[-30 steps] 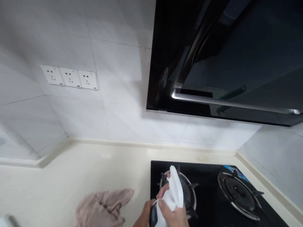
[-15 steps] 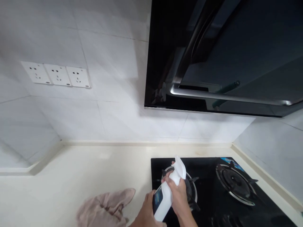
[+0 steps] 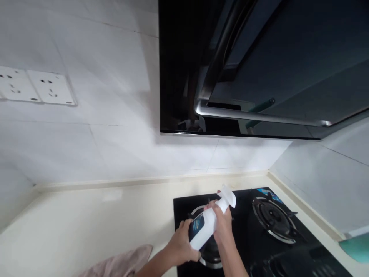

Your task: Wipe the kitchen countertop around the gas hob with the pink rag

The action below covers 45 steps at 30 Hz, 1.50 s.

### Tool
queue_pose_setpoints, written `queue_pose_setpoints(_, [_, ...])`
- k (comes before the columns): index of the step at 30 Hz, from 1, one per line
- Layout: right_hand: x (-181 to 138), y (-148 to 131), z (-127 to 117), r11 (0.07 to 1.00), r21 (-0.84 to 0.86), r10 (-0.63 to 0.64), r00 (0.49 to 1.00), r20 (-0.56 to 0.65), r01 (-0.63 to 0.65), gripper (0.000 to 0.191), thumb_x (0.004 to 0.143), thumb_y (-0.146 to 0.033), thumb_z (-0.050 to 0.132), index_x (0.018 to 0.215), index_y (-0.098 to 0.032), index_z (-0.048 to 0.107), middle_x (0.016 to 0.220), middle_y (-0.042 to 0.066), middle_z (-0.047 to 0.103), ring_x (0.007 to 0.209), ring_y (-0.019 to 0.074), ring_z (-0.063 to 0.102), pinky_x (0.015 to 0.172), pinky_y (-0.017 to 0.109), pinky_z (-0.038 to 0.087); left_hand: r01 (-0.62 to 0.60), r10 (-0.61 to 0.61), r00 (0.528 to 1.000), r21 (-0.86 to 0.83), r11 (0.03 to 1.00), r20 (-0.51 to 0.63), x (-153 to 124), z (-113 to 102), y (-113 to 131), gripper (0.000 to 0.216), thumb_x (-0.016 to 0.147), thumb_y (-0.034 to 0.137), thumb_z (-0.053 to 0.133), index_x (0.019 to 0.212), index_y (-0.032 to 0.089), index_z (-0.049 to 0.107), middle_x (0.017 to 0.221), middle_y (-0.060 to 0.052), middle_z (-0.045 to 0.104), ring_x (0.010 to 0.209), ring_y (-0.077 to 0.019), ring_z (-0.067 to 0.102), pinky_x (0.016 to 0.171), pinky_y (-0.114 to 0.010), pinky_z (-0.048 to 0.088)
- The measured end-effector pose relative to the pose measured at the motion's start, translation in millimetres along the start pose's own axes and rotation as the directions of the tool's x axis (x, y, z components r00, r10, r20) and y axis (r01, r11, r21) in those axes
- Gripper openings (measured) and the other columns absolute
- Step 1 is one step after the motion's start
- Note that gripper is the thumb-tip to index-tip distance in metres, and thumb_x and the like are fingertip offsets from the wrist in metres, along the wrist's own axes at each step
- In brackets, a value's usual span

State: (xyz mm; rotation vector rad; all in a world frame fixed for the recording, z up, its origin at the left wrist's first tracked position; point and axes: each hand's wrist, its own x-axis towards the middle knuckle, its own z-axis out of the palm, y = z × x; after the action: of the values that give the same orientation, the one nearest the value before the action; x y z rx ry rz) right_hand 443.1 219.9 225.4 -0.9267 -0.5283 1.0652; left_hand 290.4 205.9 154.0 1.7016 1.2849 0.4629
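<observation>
A white spray bottle point(image 3: 206, 229) with a dark label is held tilted over the left burner point(image 3: 211, 254) of the black gas cooktop point(image 3: 240, 215). My left hand point(image 3: 183, 242) wraps around the bottle's lower body. My right hand point(image 3: 221, 219) grips its neck, just under the white trigger head point(image 3: 227, 197). Part of the burner is hidden behind the bottle and my hands. To the left of my left forearm, a pinkish crumpled cloth point(image 3: 123, 263) lies on the cream counter.
Above the cooktop juts a black glossy range hood point(image 3: 259, 69). White sockets point(image 3: 52, 87) sit on the tiled wall point(image 3: 115, 80) at left. The right burner point(image 3: 273, 219) has a pan support. A green object point(image 3: 356, 246) lies at the right edge. Cream counter point(image 3: 86, 227) stretches left.
The view has shifted right, so the sockets and cloth slide toward the left. Both hands have carried the spray bottle a little rightward over the cooktop, still holding it. A green object has come into view.
</observation>
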Motion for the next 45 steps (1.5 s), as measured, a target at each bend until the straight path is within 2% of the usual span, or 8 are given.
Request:
queue_pose_setpoints(8, [65, -15, -29, 0.999, 0.044, -0.025, 0.996, -0.086, 0.029, 0.093, 0.064, -0.036, 0.088, 0.143, -0.025, 0.042, 0.068, -0.009, 0.059, 0.063, 0.0198, 0.064, 0.057, 0.03, 0.054, -0.023, 0.013, 0.997, 0.131, 0.991, 0.08, 60, -6, 41, 0.104, 0.049, 0.029, 0.085, 0.147, 0.023, 0.049, 0.132, -0.009, 0.057, 0.114, -0.0283, 0.063, 0.099, -0.035, 0.053])
queue_pose_setpoints(15, [100, -20, -34, 0.996, 0.06, -0.061, 0.985, -0.162, 0.071, 0.074, 0.065, -0.028, 0.083, 0.13, -0.024, 0.049, 0.066, -0.009, 0.06, 0.061, 0.0192, 0.064, 0.057, 0.03, 0.054, -0.064, 0.044, 0.995, 0.26, 0.963, 0.084, 101, -2, 52, 0.098, 0.05, 0.028, 0.086, 0.142, 0.021, 0.052, 0.129, -0.01, 0.059, 0.113, -0.031, 0.064, 0.098, -0.038, 0.052])
queue_pose_setpoints(19, [126, -20, -38, 0.994, 0.099, -0.028, 0.98, -0.197, 0.048, 0.062, 0.061, -0.03, 0.081, 0.115, -0.023, 0.051, 0.065, -0.008, 0.058, 0.06, 0.0212, 0.065, 0.056, 0.033, 0.055, -0.086, 0.078, 0.996, 0.296, 0.951, 0.039, 127, -2, 54, 0.098, 0.053, 0.028, 0.084, 0.145, 0.019, 0.05, 0.134, -0.013, 0.059, 0.12, -0.033, 0.063, 0.104, -0.04, 0.05])
queue_pose_setpoints(23, [143, -19, -46, 0.992, 0.115, -0.015, 0.976, -0.219, 0.041, 0.056, 0.062, -0.032, 0.082, 0.107, -0.023, 0.052, 0.066, -0.009, 0.057, 0.061, 0.0193, 0.065, 0.06, 0.034, 0.058, -0.108, 0.096, 0.994, 0.305, 0.946, 0.053, 145, -2, 58, 0.103, 0.053, 0.027, 0.083, 0.148, 0.016, 0.048, 0.136, -0.015, 0.057, 0.122, -0.0334, 0.062, 0.104, -0.039, 0.051])
queue_pose_setpoints(29, [139, -11, -61, 0.996, 0.087, -0.004, 0.976, -0.218, 0.024, 0.073, 0.065, -0.038, 0.085, 0.127, -0.025, 0.049, 0.068, -0.01, 0.059, 0.062, 0.0191, 0.066, 0.06, 0.033, 0.057, -0.089, 0.061, 0.993, 0.297, 0.951, 0.101, 139, 5, 54, 0.101, 0.053, 0.03, 0.084, 0.147, 0.017, 0.05, 0.135, -0.014, 0.059, 0.119, -0.0334, 0.064, 0.103, -0.041, 0.051])
queue_pose_setpoints(35, [136, 4, -66, 0.996, 0.084, 0.032, 0.975, -0.219, -0.014, 0.063, 0.063, -0.036, 0.084, 0.116, -0.023, 0.053, 0.064, -0.009, 0.058, 0.065, 0.0216, 0.067, 0.056, 0.031, 0.055, -0.053, 0.023, 0.996, 0.353, 0.934, 0.089, 127, 10, 42, 0.098, 0.053, 0.034, 0.083, 0.145, 0.02, 0.051, 0.13, -0.012, 0.06, 0.112, -0.0321, 0.067, 0.095, -0.039, 0.053])
queue_pose_setpoints(39, [139, 8, -67, 0.996, 0.08, 0.05, 0.964, -0.263, -0.03, 0.056, 0.062, -0.036, 0.082, 0.108, -0.023, 0.052, 0.063, -0.008, 0.058, 0.062, 0.0219, 0.067, 0.054, 0.032, 0.055, -0.047, 0.023, 0.997, 0.366, 0.929, 0.072, 129, 5, 43, 0.099, 0.054, 0.034, 0.083, 0.147, 0.02, 0.051, 0.131, -0.012, 0.06, 0.116, -0.0328, 0.065, 0.098, -0.04, 0.053])
queue_pose_setpoints(45, [133, 9, -70, 0.996, 0.082, 0.057, 0.966, -0.251, -0.038, 0.069, 0.063, -0.043, 0.085, 0.119, -0.024, 0.05, 0.065, -0.008, 0.06, 0.064, 0.0234, 0.069, 0.055, 0.034, 0.056, -0.048, 0.019, 0.996, 0.336, 0.94, 0.09, 127, 7, 37, 0.105, 0.053, 0.035, 0.084, 0.151, 0.023, 0.048, 0.133, -0.012, 0.06, 0.117, -0.0318, 0.065, 0.102, -0.039, 0.052])
